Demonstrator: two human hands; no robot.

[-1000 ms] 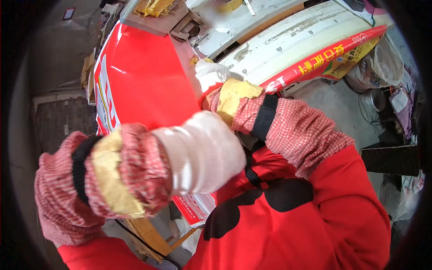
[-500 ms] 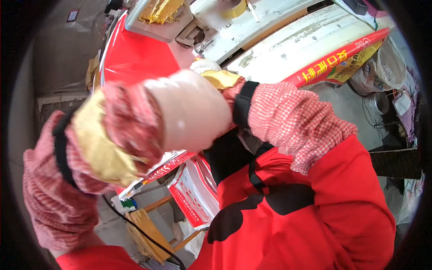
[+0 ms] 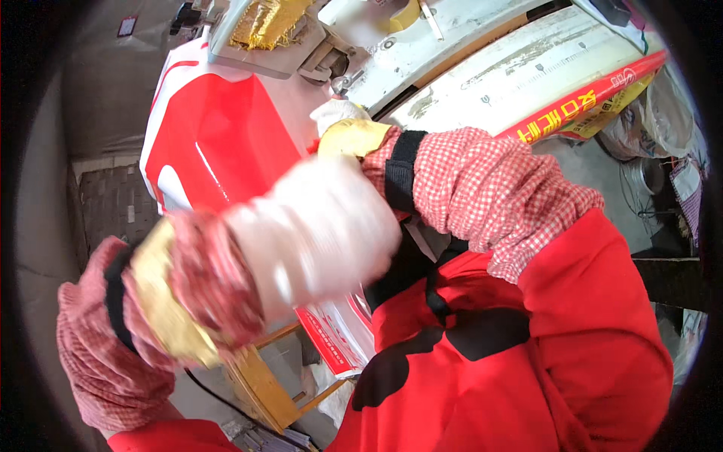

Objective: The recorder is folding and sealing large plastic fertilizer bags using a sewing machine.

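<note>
Hovering blurred above the red glossy sheet (image 3: 226, 143), the gloved left hand (image 3: 316, 226) looks loosely curled, holding nothing I can make out. The right hand (image 3: 343, 124) (white glove, yellow cuff) rests on the sheet's upper edge, beside the grey machine (image 3: 422, 53); its grip cannot be told.

White work gloves with yellow cuffs on left hand (image 3: 316, 226) and right hand (image 3: 339, 114). Red-and-white checked oversleeves with black bands. Red apron with black patches at lower right.
</note>
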